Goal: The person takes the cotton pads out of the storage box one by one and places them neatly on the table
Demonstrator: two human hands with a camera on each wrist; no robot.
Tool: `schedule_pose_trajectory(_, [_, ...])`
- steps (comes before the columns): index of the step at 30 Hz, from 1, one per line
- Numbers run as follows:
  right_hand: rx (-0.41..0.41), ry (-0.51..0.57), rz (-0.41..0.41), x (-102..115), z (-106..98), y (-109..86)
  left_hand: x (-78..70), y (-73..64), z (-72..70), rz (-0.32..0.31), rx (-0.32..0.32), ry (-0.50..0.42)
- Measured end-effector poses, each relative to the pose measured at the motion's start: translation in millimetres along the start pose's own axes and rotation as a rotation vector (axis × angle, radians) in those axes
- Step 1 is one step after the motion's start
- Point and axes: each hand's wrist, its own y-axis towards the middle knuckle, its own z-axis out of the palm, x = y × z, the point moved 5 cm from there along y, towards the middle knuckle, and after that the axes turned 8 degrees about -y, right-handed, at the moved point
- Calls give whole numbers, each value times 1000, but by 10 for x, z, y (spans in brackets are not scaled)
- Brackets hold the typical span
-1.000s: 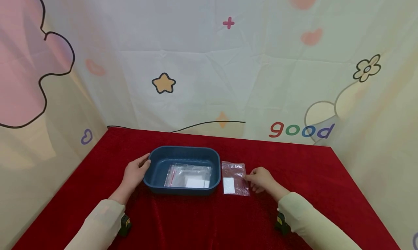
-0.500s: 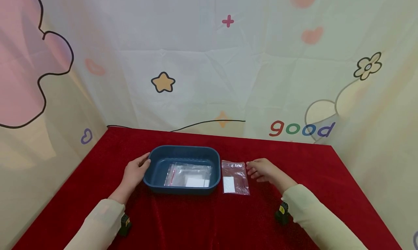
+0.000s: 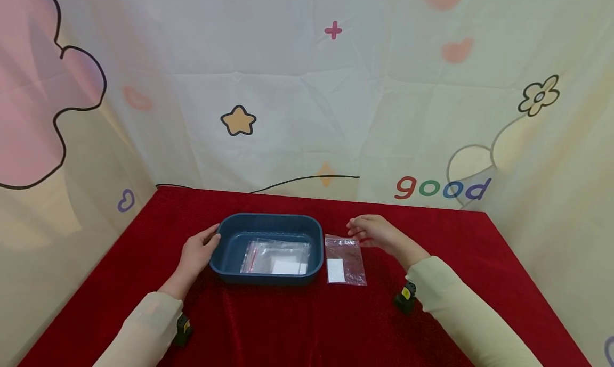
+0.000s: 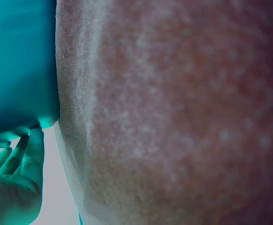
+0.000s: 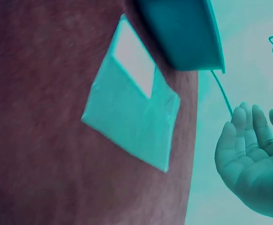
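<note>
My left hand [image 3: 195, 254] holds the left end of a blue rectangular basin [image 3: 266, 279], its fingertips against the outer wall. In the left wrist view, the fingers [image 4: 32, 157] meet the basin's end [image 4: 21, 75]. Inside the basin lie clear zip-lock bags [image 3: 275, 252] with white patches; their number is hard to tell. Right of the basin, another clear zip-lock bag [image 3: 352, 263] with a white rectangle lies flat on the cloth. My right hand [image 3: 376, 232] hovers by that bag's far right corner, fingers loosely bent and holding nothing; the right wrist view shows the hand [image 5: 253, 164] apart from the bag [image 5: 131, 117].
A red cloth [image 3: 268, 324] covers the table. Behind it hangs a pale curtain [image 3: 288, 90] printed with shapes and the word "good". Dark devices with yellow marks sit at both wrists, the right device [image 3: 405, 298] and the left device [image 3: 183, 329].
My right hand has let go of the bag's right edge and moved away toward the far side, above its upper corner. The left hand, basin and bags stay put.
</note>
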Motion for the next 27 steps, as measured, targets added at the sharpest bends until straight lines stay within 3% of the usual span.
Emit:
schedule_pose_trajectory(14, [58, 47, -41, 340, 104, 126, -6, 3, -2, 7, 11, -1])
schedule_pose_trajectory(27, [125, 3, -77, 589, 205, 183, -12, -7, -3, 8, 16, -10])
